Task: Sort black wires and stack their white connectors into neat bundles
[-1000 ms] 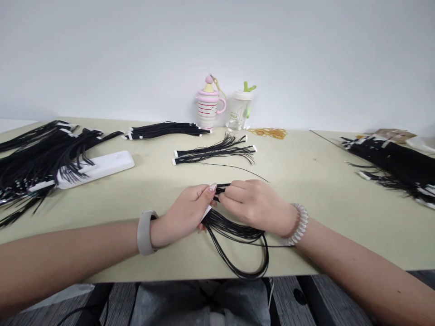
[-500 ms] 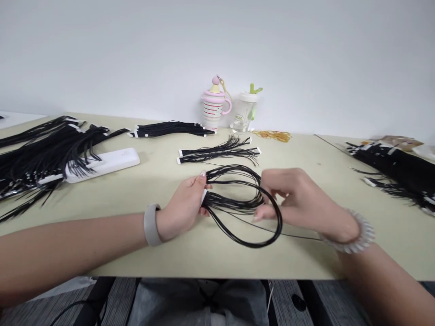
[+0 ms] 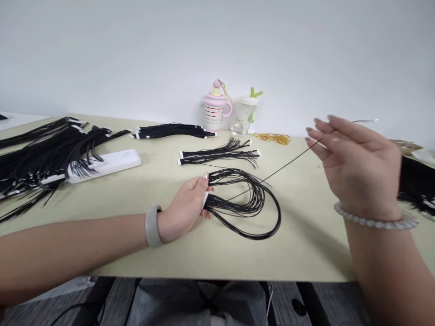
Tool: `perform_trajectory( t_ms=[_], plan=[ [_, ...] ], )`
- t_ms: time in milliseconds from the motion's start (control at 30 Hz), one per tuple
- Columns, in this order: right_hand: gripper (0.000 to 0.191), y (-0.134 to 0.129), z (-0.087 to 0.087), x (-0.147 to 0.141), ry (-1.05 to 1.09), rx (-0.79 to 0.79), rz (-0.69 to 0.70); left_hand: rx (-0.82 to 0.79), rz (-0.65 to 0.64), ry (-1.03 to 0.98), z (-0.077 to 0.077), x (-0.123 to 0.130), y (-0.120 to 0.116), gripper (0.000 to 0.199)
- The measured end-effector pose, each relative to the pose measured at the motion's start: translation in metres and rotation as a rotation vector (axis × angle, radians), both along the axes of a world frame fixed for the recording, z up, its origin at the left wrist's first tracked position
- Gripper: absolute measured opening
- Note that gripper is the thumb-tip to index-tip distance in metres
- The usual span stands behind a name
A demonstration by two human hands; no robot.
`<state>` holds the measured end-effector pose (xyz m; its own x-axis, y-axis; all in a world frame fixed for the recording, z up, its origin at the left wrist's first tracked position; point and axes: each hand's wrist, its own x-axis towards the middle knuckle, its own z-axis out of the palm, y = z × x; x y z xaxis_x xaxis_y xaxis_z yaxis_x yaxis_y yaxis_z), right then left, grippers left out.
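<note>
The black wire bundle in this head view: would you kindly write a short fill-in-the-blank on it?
The left hand pinches the black wire bundle at its ____ tab.
The right hand is raised, a single thin wire running from the bundle past its ____.
Around the left wrist sits a ____ band.

white; fingers; grey

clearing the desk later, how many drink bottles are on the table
2: a pink-and-white striped mug-shaped bottle and a clear plastic bottle with a white lid and green top, side by side at the back of the pale table; none looks hidden.
</note>
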<state>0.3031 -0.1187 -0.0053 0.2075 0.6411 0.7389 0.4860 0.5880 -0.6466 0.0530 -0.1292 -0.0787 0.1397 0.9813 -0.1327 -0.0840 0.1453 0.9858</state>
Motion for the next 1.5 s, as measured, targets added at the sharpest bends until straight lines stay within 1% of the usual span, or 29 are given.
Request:
perform_trajectory(
  t_ms=[67, 133, 200, 233, 300, 333, 367, 433, 467, 533, 600, 800, 967, 1067, 1167, 1267, 1333, 1500],
  plan=[
    [0.031, 0.001, 0.000, -0.002, 0.137, 0.025, 0.071, 0.033, -0.031, 0.037, 0.000, 0.000, -0.002, 0.035],
    [0.038, -0.002, -0.003, -0.012, 0.126, -0.042, 0.109, 0.064, -0.066, 0.069, 0.001, -0.001, -0.004, 0.037],
    [0.048, -0.007, -0.008, -0.029, -0.015, -0.192, 0.208, 0.088, -0.088, 0.095, 0.001, -0.001, -0.005, 0.038],
    [0.051, -0.011, -0.011, -0.038, -0.132, -0.277, 0.266, 0.098, -0.095, 0.104, 0.001, -0.002, -0.005, 0.038],
    [0.056, -0.016, -0.019, -0.054, -0.386, -0.365, 0.361, 0.113, -0.108, 0.110, 0.000, -0.002, -0.005, 0.039],
    [0.052, -0.018, -0.022, -0.061, -0.497, -0.379, 0.393, 0.119, -0.111, 0.112, -0.001, -0.003, -0.005, 0.039],
    [0.043, -0.019, -0.025, -0.065, -0.596, -0.375, 0.405, 0.122, -0.115, 0.114, -0.001, -0.003, -0.005, 0.039],
    [0.017, -0.018, -0.031, -0.071, -0.735, -0.334, 0.382, 0.136, -0.127, 0.127, -0.002, -0.003, -0.004, 0.040],
    [0.009, -0.018, -0.033, -0.072, -0.778, -0.303, 0.360, 0.146, -0.132, 0.137, -0.002, -0.003, -0.004, 0.040],
    [0.013, -0.015, -0.037, -0.074, -0.830, -0.244, 0.332, 0.166, -0.140, 0.154, -0.002, -0.004, -0.004, 0.040],
    [0.013, -0.013, -0.040, -0.075, -0.858, -0.207, 0.330, 0.175, -0.143, 0.167, -0.001, -0.004, -0.005, 0.040],
    [0.019, -0.011, -0.041, -0.076, -0.937, -0.184, 0.314, 0.190, -0.143, 0.219, 0.001, -0.004, -0.008, 0.040],
    [0.023, -0.012, -0.041, -0.078, -0.999, -0.161, 0.261, 0.195, -0.158, 0.229, 0.003, -0.004, -0.007, 0.039],
    [0.024, -0.011, -0.043, -0.078, -1.021, -0.096, 0.215, 0.184, -0.166, 0.224, 0.004, -0.004, -0.007, 0.040],
    [0.022, -0.010, -0.047, -0.077, -1.067, 0.066, 0.144, 0.189, -0.175, 0.235, 0.004, -0.004, -0.007, 0.041],
    [0.024, -0.009, -0.051, -0.076, -1.139, 0.247, 0.145, 0.207, -0.179, 0.251, 0.005, -0.004, -0.008, 0.041],
    [0.022, -0.008, -0.051, -0.075, -1.167, 0.334, 0.158, 0.210, -0.181, 0.253, 0.005, -0.004, -0.009, 0.041],
    [0.014, -0.006, -0.047, -0.074, -1.246, 0.538, 0.123, 0.173, -0.210, 0.241, 0.003, -0.004, -0.009, 0.041]
  ],
)
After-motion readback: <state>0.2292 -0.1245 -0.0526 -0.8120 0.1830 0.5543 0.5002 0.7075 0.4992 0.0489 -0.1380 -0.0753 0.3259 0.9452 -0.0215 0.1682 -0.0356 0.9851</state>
